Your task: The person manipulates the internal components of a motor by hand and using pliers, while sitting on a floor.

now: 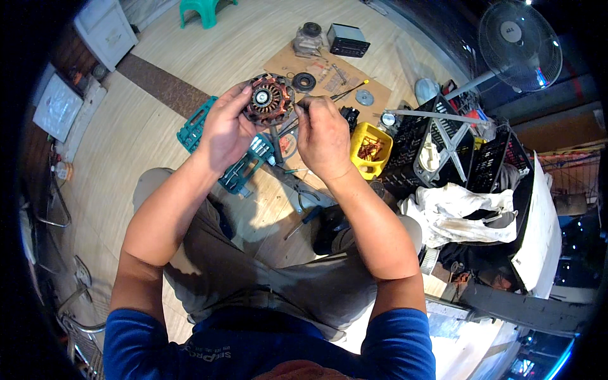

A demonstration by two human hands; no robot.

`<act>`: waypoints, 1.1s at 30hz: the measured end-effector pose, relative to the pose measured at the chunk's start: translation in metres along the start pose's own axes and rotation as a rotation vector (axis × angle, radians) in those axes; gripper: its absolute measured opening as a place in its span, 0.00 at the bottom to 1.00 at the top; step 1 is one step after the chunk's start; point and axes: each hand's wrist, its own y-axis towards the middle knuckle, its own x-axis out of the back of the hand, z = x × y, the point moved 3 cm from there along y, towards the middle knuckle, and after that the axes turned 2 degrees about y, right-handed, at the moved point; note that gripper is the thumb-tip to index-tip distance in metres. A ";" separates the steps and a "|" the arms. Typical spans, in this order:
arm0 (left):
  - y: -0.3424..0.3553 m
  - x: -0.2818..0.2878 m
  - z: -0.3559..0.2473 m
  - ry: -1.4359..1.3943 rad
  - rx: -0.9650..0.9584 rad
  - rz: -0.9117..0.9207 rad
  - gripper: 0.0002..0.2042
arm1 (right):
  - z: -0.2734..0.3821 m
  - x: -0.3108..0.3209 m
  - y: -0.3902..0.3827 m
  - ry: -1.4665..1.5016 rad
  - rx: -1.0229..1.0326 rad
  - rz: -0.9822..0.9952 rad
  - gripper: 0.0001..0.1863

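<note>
My left hand (227, 126) is closed around a round copper-wound motor part (264, 100), its metal hub facing up, held raised over the work area. My right hand (323, 136) is at that part's right edge, fingers curled in a pinch; what lies between them is hidden. Below are an open teal socket case (244, 174), dark pliers (304, 193), a screwdriver (307, 218) and a cardboard sheet (282, 63) bearing a black ring (304, 81) and a metal disc (364, 97).
A yellow container (370, 149) with copper bits sits right, beside black crates (405, 145), white rags (456, 215) and a standing fan (516, 41). A car stereo (348, 41) and green stool (199, 9) are at the back. White panels (104, 31) stand left.
</note>
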 end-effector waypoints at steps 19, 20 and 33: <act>0.001 -0.001 0.004 -0.038 0.077 0.009 0.17 | 0.000 0.007 0.004 -0.046 0.163 0.000 0.12; 0.002 0.003 0.005 -0.037 0.074 0.005 0.17 | 0.001 0.007 0.004 -0.038 0.172 0.010 0.12; -0.002 0.002 0.006 -0.010 -0.038 0.004 0.15 | 0.008 0.002 0.008 -0.055 0.206 0.109 0.11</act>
